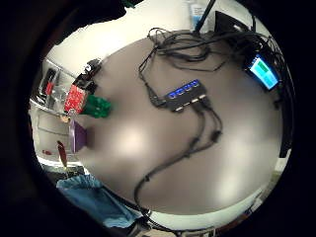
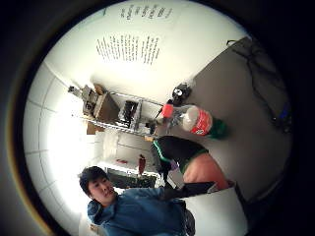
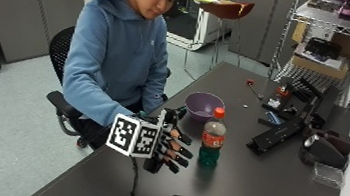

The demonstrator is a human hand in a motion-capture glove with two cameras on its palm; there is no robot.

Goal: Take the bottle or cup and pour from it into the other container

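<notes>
One dark table (image 3: 271, 190) carries everything. The gloved right hand (image 3: 168, 147) hovers over it, fingers extended and holding nothing, pointing toward the soda bottle (image 3: 211, 143), which stands upright just beside the fingertips. The purple bowl (image 3: 204, 105) sits beyond the hand, just behind the bottle.
</notes>
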